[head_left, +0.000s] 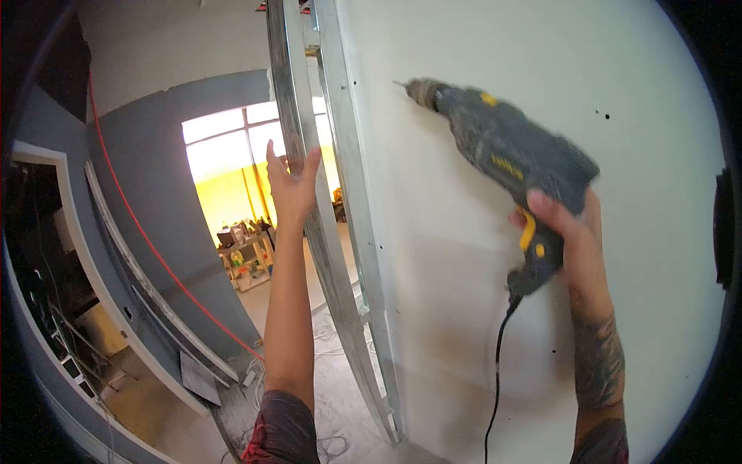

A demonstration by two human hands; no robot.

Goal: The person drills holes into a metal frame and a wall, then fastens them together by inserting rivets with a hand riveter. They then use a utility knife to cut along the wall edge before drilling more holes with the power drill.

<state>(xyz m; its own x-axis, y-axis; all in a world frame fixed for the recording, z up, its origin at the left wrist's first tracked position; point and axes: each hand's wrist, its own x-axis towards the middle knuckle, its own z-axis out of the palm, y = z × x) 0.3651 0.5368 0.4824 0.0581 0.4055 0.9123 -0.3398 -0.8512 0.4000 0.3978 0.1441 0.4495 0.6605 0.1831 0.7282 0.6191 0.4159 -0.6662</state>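
My left hand (294,189) grips a shiny metal stud (289,69), thumb on its right side and fingers reaching round the left. The stud leans slightly and runs from the top of the view down to the floor. Beside it, a second metal stud (357,209) lines the edge of a pale wall panel (464,348). In my right hand (568,224) is a dark corded drill (514,147) with yellow details, held by its handle with fingers by the yellow trigger. Its thin bit points up and left, in front of the panel near the studs.
The drill's black cord (497,371) hangs down along the panel. Small dark screw heads or holes dot the panel. Left, a red cable (154,246) crosses a grey wall (154,139) beside a doorway. Behind the studs stands a cluttered shelf (249,267). Loose cables (334,447) lie on the floor.
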